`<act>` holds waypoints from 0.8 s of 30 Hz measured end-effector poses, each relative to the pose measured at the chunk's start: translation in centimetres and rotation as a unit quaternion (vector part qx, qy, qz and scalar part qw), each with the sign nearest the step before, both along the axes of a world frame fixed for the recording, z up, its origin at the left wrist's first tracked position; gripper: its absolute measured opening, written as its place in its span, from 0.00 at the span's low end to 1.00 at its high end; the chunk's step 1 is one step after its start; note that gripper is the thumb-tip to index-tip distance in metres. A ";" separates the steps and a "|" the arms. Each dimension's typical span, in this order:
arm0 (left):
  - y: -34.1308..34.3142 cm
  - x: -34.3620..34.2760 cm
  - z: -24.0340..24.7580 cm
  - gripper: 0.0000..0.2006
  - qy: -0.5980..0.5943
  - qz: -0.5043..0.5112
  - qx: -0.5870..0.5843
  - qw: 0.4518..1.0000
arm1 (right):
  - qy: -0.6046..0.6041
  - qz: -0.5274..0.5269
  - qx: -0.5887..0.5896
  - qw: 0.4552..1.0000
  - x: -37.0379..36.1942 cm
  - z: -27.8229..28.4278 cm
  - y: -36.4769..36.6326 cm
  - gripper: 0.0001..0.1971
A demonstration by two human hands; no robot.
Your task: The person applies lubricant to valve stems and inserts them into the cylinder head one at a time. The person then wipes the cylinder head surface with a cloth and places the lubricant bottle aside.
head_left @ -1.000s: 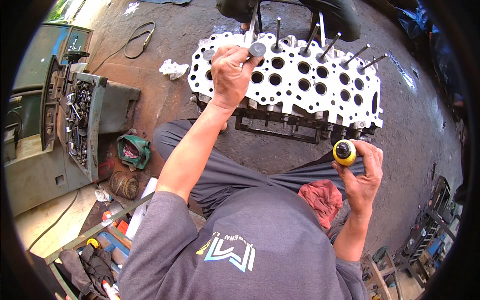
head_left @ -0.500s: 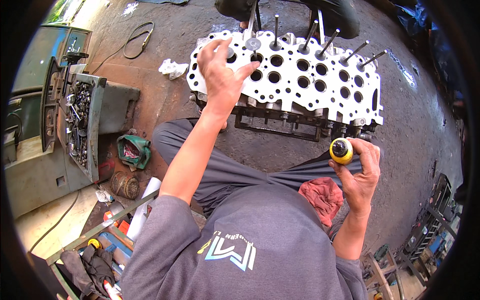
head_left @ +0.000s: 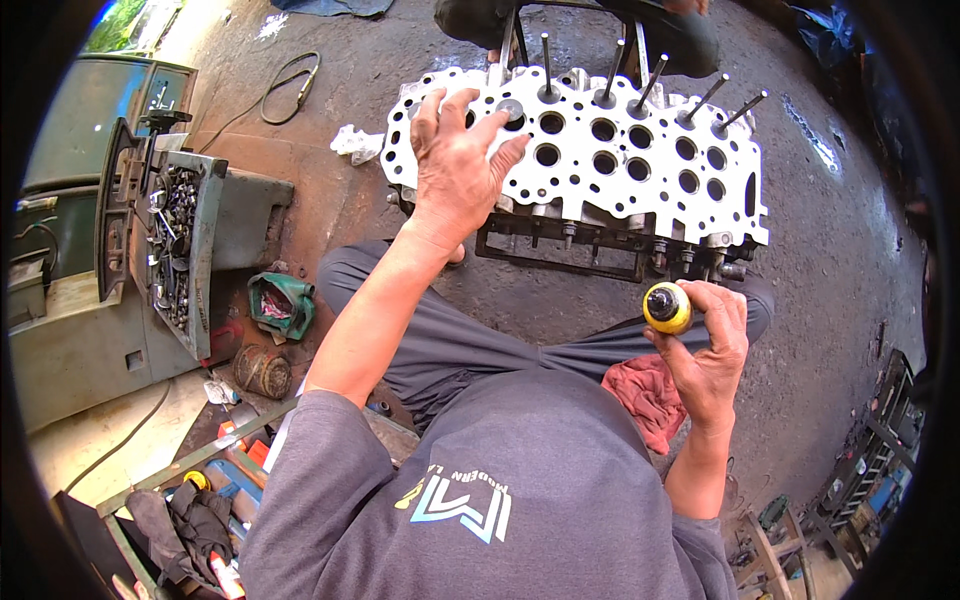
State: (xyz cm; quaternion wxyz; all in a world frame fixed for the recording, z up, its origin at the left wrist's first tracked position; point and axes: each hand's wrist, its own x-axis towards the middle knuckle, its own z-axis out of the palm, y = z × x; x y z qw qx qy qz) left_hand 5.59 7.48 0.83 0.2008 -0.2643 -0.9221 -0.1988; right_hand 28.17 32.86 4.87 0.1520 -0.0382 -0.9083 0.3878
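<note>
A pale metal cylinder head (head_left: pixel 575 190) with rows of round ports lies in front of me. Over its left end my left hand (head_left: pixel 460 165) is spread, fingers apart, one fingertip close beside a grey engine valve's disc (head_left: pixel 510 107); whether they touch I cannot tell. That disc sits at a port's edge, its stem hidden. Several other valves (head_left: pixel 652 86) stand along the far side, heads down and stems up. My right hand (head_left: pixel 715 350), nearer to me, is closed round a yellow bottle with a black cap (head_left: pixel 667 307), whose capped end faces up.
A red cloth (head_left: pixel 645 400) lies by my right thigh. To the left stand a grey-green metal box with metal parts (head_left: pixel 180 240), a cut green container (head_left: pixel 283 305) and a rusty can (head_left: pixel 262 370). Another person's leg (head_left: pixel 665 40) is beyond the cylinder head.
The grey valve's disc has dropped nearer to the port, and my left thumb and fingers have shifted toward me. The bottle in my right hand has moved slightly left. The view has shifted a little.
</note>
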 end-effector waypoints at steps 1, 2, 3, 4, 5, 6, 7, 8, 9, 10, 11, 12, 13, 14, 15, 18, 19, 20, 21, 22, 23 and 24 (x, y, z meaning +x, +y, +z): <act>0.2 -0.1 0.5 0.21 -0.020 0.015 0.022 0.999 | -0.001 0.004 -0.005 1.000 0.2 -0.1 0.0 0.29; 0.6 -1.2 1.2 0.22 -0.065 0.003 0.102 0.993 | 0.006 0.003 0.002 1.000 0.3 -0.1 0.0 0.29; 1.2 -2.3 1.8 0.23 -0.222 0.008 0.233 0.947 | 0.004 -0.001 0.004 1.000 0.4 -0.2 0.1 0.29; 2.0 -3.4 2.3 0.24 -0.385 0.025 0.346 0.856 | 0.004 0.000 0.005 1.000 0.5 -0.2 0.1 0.29; 2.7 -4.5 2.7 0.26 -0.515 0.004 0.456 0.725 | 0.004 0.001 0.006 1.000 0.7 -0.1 0.1 0.29; 3.4 -5.6 3.1 0.29 -0.582 -0.038 0.459 0.670 | 0.005 0.000 0.003 1.000 0.8 -0.1 0.1 0.29; 4.1 -6.6 3.4 0.29 -0.612 -0.027 0.456 0.646 | 0.006 0.000 0.001 1.000 1.0 0.0 0.0 0.29; 5.0 -7.4 3.7 0.29 -0.635 -0.038 0.458 0.621 | 0.005 0.000 -0.004 1.000 1.2 0.0 -0.1 0.29; 5.6 -7.8 3.9 0.29 -0.658 -0.031 0.458 0.598 | 0.007 -0.002 -0.004 1.000 1.4 0.1 -0.2 0.29; 5.9 -7.8 4.1 0.23 -0.650 -0.012 0.451 0.611 | 0.007 -0.004 -0.008 1.000 1.7 0.2 -0.3 0.29; 6.0 -7.5 4.4 0.20 -0.634 -0.028 0.427 0.645 | 0.005 -0.004 -0.013 1.000 1.9 0.3 -0.3 0.29; 6.0 -7.0 4.8 0.18 -0.617 -0.021 0.396 0.680 | 0.002 -0.005 -0.013 1.000 2.1 0.4 -0.4 0.29; 5.8 -6.2 5.2 0.16 -0.599 -0.014 0.363 0.714 | 0.006 -0.007 -0.011 1.000 2.3 0.5 -0.4 0.29; 5.4 -5.2 5.6 0.12 -0.555 -0.010 0.364 0.748 | 0.006 -0.007 -0.012 1.000 2.4 0.6 -0.4 0.29; 4.7 -4.1 6.2 0.10 -0.495 -0.044 0.358 0.791 | 0.005 -0.007 -0.017 1.000 2.5 0.7 -0.4 0.29; 2.3 -0.5 7.8 0.09 -0.332 -0.072 0.428 0.837 | 0.019 0.000 0.000 1.000 2.2 1.3 -0.5 0.29; 1.4 0.7 8.3 0.09 -0.293 -0.076 0.463 0.833 | 0.026 0.004 0.015 1.000 1.9 1.7 -0.5 0.28; 0.5 1.9 8.7 0.11 -0.297 -0.078 0.499 0.810 | 0.034 0.013 0.027 0.999 1.5 2.1 -0.5 0.28; -0.3 3.2 8.9 0.16 -0.304 -0.095 0.524 0.790 | 0.041 0.023 0.035 0.998 1.0 2.6 -0.6 0.28; -0.9 4.5 9.0 0.16 -0.343 -0.068 0.549 0.759 | 0.051 0.032 0.058 0.997 0.5 3.2 -0.7 0.28; -1.4 5.6 9.0 0.17 -0.360 -0.085 0.589 0.718 | 0.075 0.048 0.074 0.993 -0.1 3.9 -0.8 0.28; -1.9 6.4 9.0 0.17 -0.399 -0.078 0.609 0.681 | 0.087 0.061 0.106 0.989 -0.8 4.7 -0.9 0.28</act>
